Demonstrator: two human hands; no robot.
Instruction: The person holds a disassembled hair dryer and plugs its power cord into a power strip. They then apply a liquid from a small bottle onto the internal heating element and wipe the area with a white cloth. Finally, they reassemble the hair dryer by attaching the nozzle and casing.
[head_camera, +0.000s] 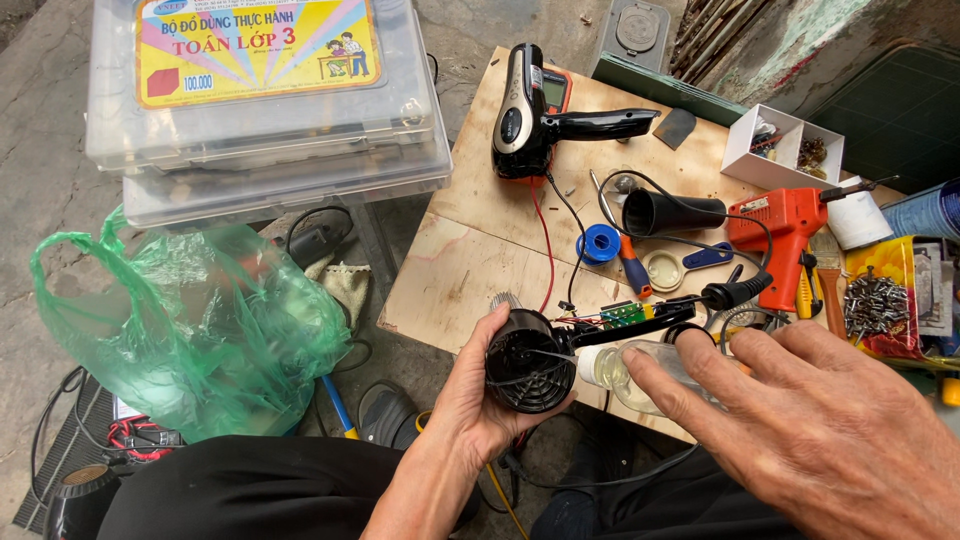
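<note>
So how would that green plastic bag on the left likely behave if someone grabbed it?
The green plastic bag is thin, crumpled film, so probably floppy and shapeless when lifted. It looks puffed out and see-through, so likely light. Its knotted handle loop should offer an easy grip.

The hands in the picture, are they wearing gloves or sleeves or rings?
No. The left hand and the right hand are both bare: no gloves, rings or watch show. The left forearm is uncovered too, with no sleeve in sight. The right hand's wrist is out of view.

Motor housing (527, 362): black, round, opened, wires exposed; gripped in left hand (470, 395).
Bottle (640, 372): clear, lying sideways, under right hand (810, 430).
</note>
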